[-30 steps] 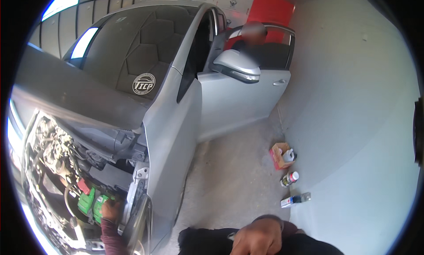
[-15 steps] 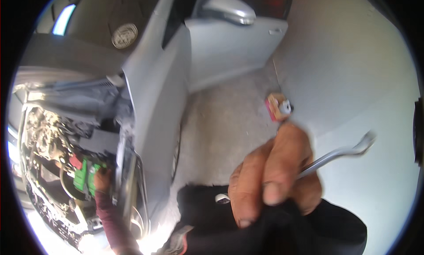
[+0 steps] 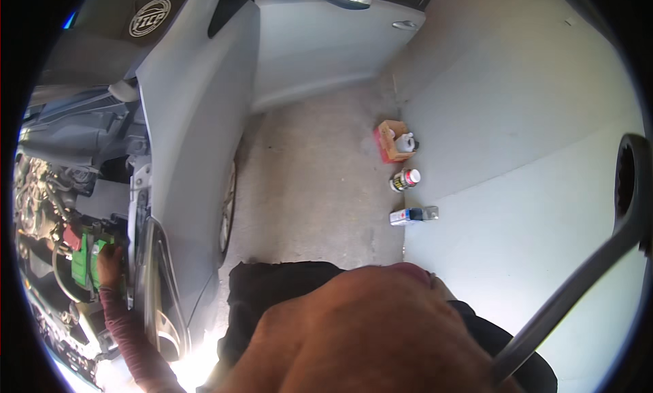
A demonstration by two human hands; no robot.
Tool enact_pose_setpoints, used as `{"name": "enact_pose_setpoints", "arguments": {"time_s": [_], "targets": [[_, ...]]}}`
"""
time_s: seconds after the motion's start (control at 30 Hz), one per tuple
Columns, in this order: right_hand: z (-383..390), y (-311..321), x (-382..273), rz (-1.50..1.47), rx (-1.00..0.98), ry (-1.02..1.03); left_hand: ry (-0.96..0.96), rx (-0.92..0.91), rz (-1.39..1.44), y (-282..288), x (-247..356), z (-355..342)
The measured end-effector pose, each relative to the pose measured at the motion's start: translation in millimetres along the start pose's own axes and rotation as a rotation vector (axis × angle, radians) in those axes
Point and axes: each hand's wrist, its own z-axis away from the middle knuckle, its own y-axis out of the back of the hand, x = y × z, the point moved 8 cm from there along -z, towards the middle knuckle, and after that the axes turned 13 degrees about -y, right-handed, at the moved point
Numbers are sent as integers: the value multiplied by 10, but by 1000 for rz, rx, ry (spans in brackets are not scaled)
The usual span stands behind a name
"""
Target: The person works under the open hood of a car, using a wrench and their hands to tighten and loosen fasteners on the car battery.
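Very close in front of me, my right hand (image 3: pixel 367 332) is closed, its back and knuckles filling the lower middle. It grips a steel ring spanner (image 3: pixel 564 294), whose shaft slants up to the right and ends in a large toothed ring near the right rim. At the left, my left hand (image 3: pixel 109 265), below a maroon sleeve, lies against a green car battery (image 3: pixel 83 262) in the engine bay. Its fingers look curled at the battery's right side; what they grip is too small to make out. A red cover (image 3: pixel 72 236) sits at the battery's far left corner.
The silver car's fender (image 3: pixel 194 121) and opened door (image 3: pixel 313 53) stand left and ahead. Along the pale wall (image 3: pixel 517 121) on the floor are a cardboard box (image 3: pixel 389 148) with containers, a white-capped bottle (image 3: pixel 405 180) and a small blue-and-white box (image 3: pixel 406 217).
My right hand and the spanner have come much nearer to my head, the ring end swinging up right. The view has shifted, so the car sits farther left. The left hand stays at the battery.
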Motion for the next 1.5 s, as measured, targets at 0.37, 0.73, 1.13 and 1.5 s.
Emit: {"name": "enact_pose_setpoints", "arguments": {"time_s": [0.37,0.73,1.13,1.5], "targets": [[35,-390,650,-389,-194,187,151,-29,-21,192,217,72],[12,-626,896,-639,-122,-609,244,-2,137,151,69,116],[-199,-397,516,59,-225,-335,197,-51,-22,70,550,-43],[286,1014,853,139,-41,-563,199,1,34,260,815,-91]]}}
